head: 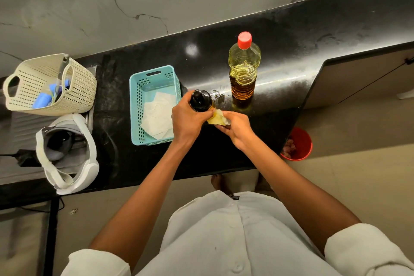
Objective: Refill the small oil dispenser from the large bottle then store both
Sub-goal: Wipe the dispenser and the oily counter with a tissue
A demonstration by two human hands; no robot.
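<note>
The large oil bottle (243,67) stands upright on the black counter (291,36) with its red cap on, partly filled with yellow oil. Just left of it, my left hand (190,119) grips the small oil dispenser (200,100), which has a black top. My right hand (235,129) holds a crumpled, oil-stained tissue (216,117) pressed against the dispenser's side. Most of the dispenser's body is hidden by my hands.
A teal plastic basket (137,105) with white tissues in it sits left of my hands. Further left are a cream woven basket (83,87) and a white headset (67,152). A red bin (300,145) stands on the floor past the counter's right corner.
</note>
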